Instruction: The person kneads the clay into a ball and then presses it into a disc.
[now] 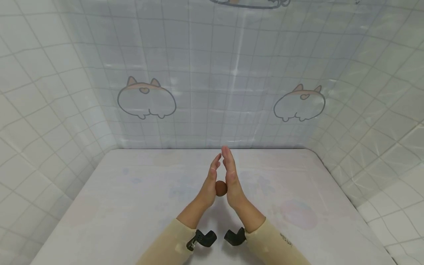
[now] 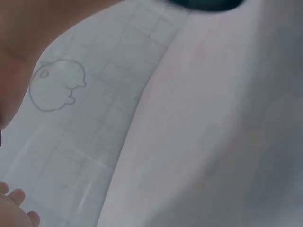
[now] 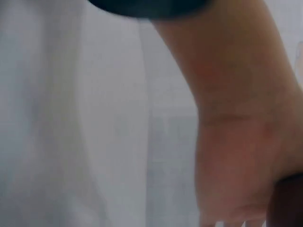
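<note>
A small round brown ball point(image 1: 221, 188) sits between two upright palms above the middle of the table. My left hand point(image 1: 209, 186) presses its palm against the ball from the left, fingers straight and pointing forward. From the other side my right hand point(image 1: 233, 184) presses with its fingers extended too. The fingertips of both hands lean close together beyond the ball. In the right wrist view my right palm point(image 3: 232, 165) fills the lower right, with part of a dark brown round shape at its edge. Fingertips point(image 2: 17, 196) show at the lower left of the left wrist view.
A white table point(image 1: 132, 206) with faint coloured prints lies under the hands. Translucent grid-patterned curtain sheeting point(image 1: 212, 73) with corgi drawings hangs behind and along both sides. Dark wrist mounts point(image 1: 207, 238) stick inward from both cream sleeves point(image 1: 172, 241).
</note>
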{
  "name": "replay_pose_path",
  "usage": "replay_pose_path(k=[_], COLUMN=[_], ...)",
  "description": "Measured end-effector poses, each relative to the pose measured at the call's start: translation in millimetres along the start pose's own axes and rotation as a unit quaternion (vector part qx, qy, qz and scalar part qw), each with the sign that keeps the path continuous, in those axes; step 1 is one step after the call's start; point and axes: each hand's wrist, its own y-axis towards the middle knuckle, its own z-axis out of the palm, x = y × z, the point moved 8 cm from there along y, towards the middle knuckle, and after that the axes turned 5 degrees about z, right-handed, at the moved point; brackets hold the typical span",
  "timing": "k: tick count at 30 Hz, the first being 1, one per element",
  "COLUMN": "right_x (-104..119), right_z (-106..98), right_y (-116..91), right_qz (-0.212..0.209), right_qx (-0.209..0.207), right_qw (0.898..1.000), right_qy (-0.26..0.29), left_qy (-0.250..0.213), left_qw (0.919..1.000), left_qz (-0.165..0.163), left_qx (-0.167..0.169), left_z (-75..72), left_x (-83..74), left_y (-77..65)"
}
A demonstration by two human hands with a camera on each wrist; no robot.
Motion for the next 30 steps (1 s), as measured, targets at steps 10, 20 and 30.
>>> replay_pose_path(k=[10,20,30], right_x=[-16.5,-38.2,-45.5], right_z=[-10.7,-5.8,5.6], right_y=[13.0,12.2,2.9], right_qz=[0.063,0.083,0.107], right_qx=[-0.019,0.008,0.043], right_qw=[0.998,0.996,0.992], right_qy=[0.018,-0.021,-0.051], left_qy=[-0.006,-0.045,-0.034], left_qw=[0.9995,0.996,0.9915], left_qz=[0.015,0.077,0.123], left_qx=[0.029,0.006,-0.027], left_z=[13.3,6.5,-4.7], left_x=[-8.4,-25.8,-41.1], left_y=[-7.1,-6.9,-2.2])
